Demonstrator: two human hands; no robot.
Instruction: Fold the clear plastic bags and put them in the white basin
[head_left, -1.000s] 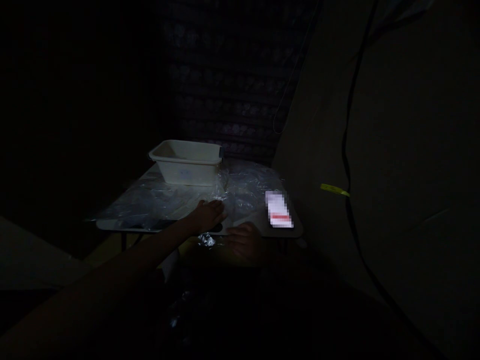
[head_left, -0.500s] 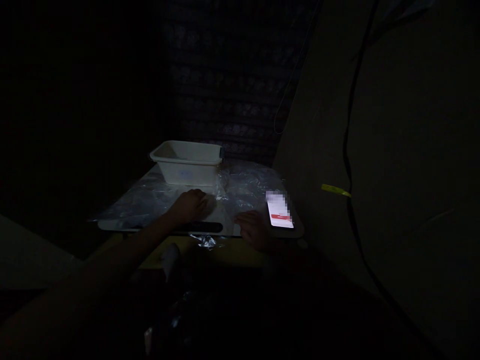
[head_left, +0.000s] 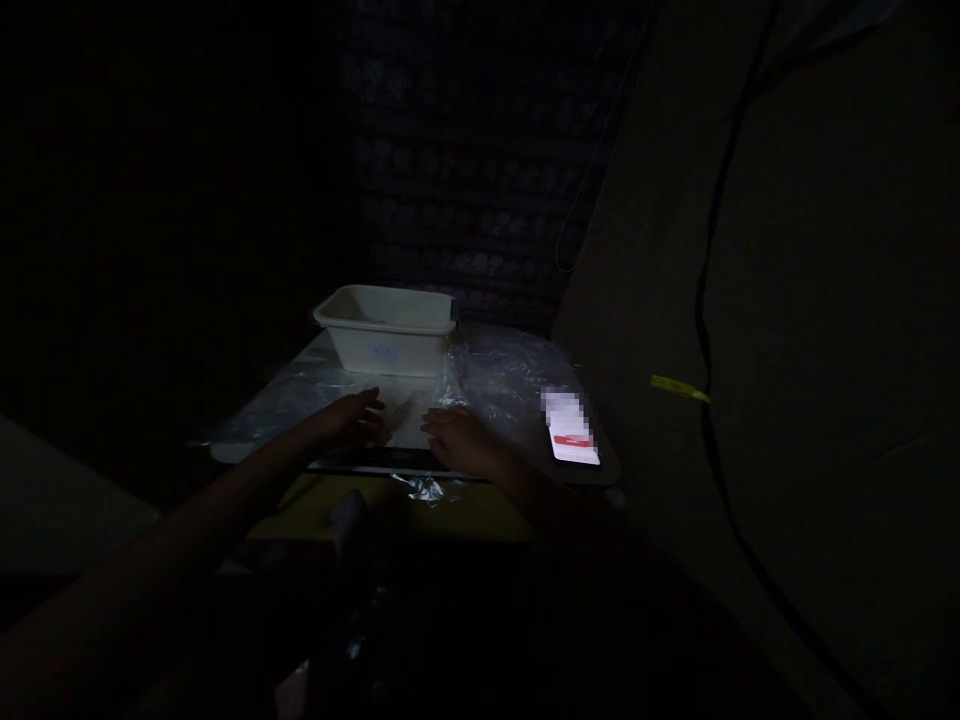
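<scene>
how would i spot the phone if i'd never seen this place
Find the table in the dim room, with a pale tub towards its far side. The phone lies near the table's right edge, right of the clear plastic. Its lit screen, with a red bar, far outshines everything around it.

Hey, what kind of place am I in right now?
Possibly a dim, makeshift home work corner: a small table spread with clear plastic, a cream tub on it, and a dark cable hanging alongside.

Head cam, worn on person's head, looks fwd & down past L hand point(head_left: 354, 418) & R hand point(head_left: 459, 440) to tabletop point(head_left: 227, 453), approx. arm's reach, mid-view; wall point(head_left: 840, 300) on R side.
</scene>
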